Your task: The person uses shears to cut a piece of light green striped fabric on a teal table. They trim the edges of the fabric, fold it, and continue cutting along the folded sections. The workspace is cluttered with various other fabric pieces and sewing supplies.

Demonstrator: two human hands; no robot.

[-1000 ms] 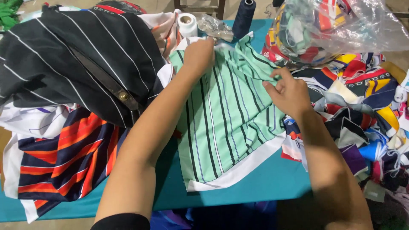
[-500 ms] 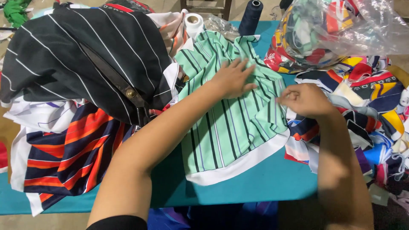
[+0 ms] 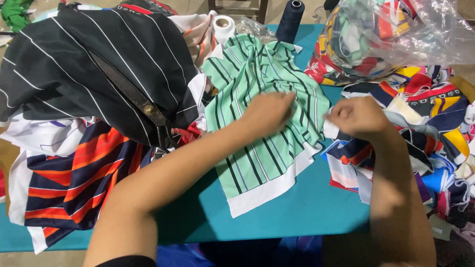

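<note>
A mint-green piece of fabric (image 3: 257, 89) with dark stripes and a white border lies rumpled on the teal table (image 3: 307, 207). My left hand (image 3: 269, 113) rests on its middle, fingers gathering the cloth. My right hand (image 3: 358, 117) is at the fabric's right edge, fingers closed around the cloth there. Motion blur hides the exact grip of both hands.
A black pinstriped fabric (image 3: 94, 64) with a brown strap covers a pile of navy, orange and white striped cloth (image 3: 69, 183) at left. Colourful fabric scraps (image 3: 435, 118) pile up at right under a clear plastic bag (image 3: 396, 34). A dark thread cone (image 3: 291, 20) and a white roll (image 3: 223, 25) stand behind.
Both hands drew toward me across the green fabric, bunching it. My left hand went from the far top edge to the middle; my right closed on the right edge.
</note>
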